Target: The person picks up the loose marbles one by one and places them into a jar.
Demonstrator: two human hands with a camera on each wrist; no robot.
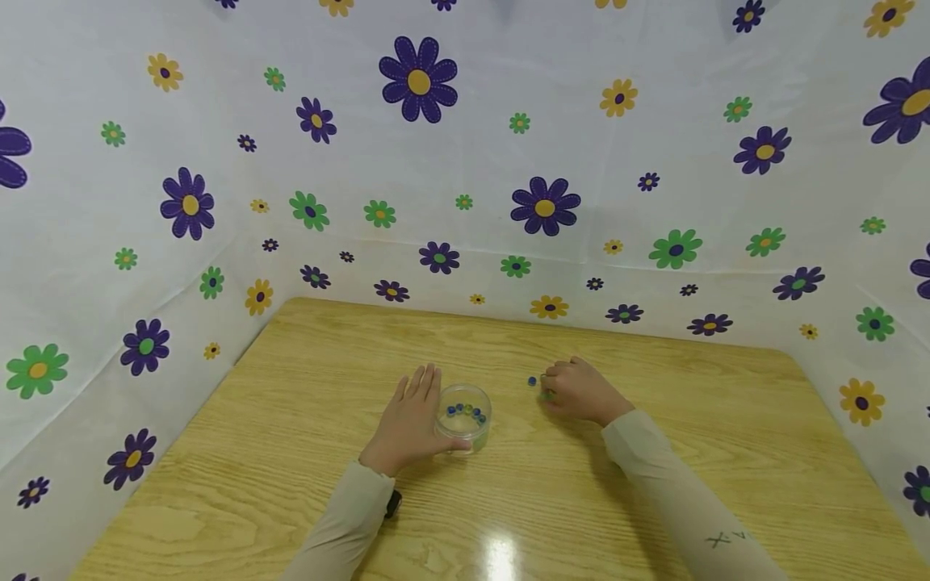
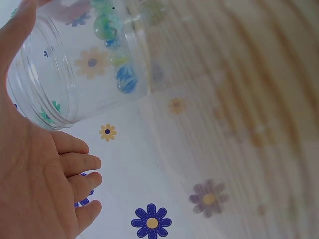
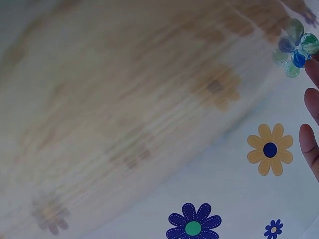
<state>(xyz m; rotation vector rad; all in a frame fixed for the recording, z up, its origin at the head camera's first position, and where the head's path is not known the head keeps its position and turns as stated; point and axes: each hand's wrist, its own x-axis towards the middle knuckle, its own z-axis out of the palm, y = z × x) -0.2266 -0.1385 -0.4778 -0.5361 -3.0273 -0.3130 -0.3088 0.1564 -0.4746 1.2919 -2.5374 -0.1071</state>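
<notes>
A clear round jar (image 1: 474, 440) stands on the table with several blue and green glass marbles (image 1: 468, 409) at its bottom. My left hand (image 1: 409, 420) rests against its left side, fingers straight, thumb along the front. In the left wrist view the jar (image 2: 94, 107) lies beside the palm. To the right, my right hand (image 1: 584, 392) is down at a few loose marbles, fingers bent. A blue marble (image 1: 532, 381) sits just left of its fingertips; a green marble (image 1: 548, 396) shows under them. In the right wrist view a fingertip meets a green marble (image 3: 309, 43); the thumb is hidden.
The wooden table (image 1: 291, 387) reaches back to a white flower-print cloth (image 1: 472, 145) hanging behind and at both sides. A dark band (image 1: 393, 505) is on the left wrist. A bright reflection lies near the table's front.
</notes>
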